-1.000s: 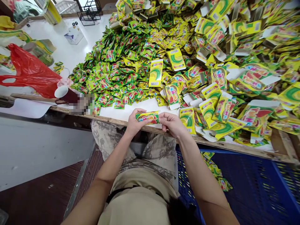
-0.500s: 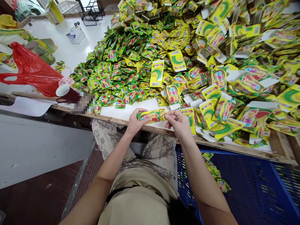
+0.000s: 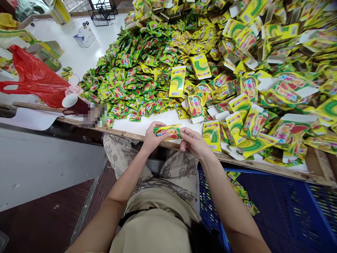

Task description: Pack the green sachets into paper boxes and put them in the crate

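Note:
My left hand [image 3: 152, 139] is wrapped round a small green and yellow candy box [image 3: 170, 132] with a colourful printed name, held level above the table's front edge. At the box's right end, the fingers of my right hand [image 3: 194, 142] are bent and pinch its edge. What lies inside the box is hidden. Just right of my right hand a flat yellow box [image 3: 211, 135] lies on the table. A large heap of green and yellow candy packets [image 3: 131, 77] spreads beyond both hands.
More boxes, several with open flaps, pile up on the right [image 3: 286, 88]. To the left are a dark red mug [image 3: 76, 105], a red plastic bag [image 3: 34, 77] and a black wire rack [image 3: 102, 12]. A blue crate [image 3: 276, 211] stands below the table's wooden edge.
A small yellow packet that showed between the box and my right fingers is no longer visible. My right hand has moved slightly left and down against the box's end.

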Demonstrator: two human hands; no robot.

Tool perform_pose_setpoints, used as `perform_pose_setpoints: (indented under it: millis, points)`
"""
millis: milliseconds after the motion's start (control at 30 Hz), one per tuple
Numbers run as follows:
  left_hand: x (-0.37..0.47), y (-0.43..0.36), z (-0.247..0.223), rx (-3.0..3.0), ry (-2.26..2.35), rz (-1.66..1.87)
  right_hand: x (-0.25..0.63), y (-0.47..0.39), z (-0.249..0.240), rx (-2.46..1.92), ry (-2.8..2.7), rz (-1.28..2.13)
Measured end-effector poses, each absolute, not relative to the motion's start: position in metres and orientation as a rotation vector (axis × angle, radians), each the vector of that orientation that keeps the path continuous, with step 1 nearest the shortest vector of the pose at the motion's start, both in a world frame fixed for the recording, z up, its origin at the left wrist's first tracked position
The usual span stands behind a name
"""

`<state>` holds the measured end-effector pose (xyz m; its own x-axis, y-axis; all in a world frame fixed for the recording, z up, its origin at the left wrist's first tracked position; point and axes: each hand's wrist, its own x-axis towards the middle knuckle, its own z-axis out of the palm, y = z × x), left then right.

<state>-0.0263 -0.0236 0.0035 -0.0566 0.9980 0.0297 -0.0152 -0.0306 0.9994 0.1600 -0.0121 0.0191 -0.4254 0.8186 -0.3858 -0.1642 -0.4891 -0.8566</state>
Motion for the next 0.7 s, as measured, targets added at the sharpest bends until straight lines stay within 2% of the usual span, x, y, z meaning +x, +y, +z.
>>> perform_pose_setpoints:
  millis: [200, 433, 533, 700]
  points:
    - [-0.024, -0.022, 0.001, 1.119, 1.271, 1.34, 0.152, -0.015, 0.015, -1.293, -1.116, 1.581]
    - [-0.006, -0.024, 0.005, 0.968, 1.304, 1.532, 0.152, -0.011, 0.027, -1.204, -1.447, 1.297]
    - [-0.005, -0.017, 0.014, 1.068, 1.252, 1.39, 0.161, 0.003, 0.039, -1.199, -1.612, 1.103]
    - [-0.011, 0.001, 0.009, 1.281, 1.105, 1.033, 0.174, 0.017, 0.052, -1.182, -1.889, 0.587]
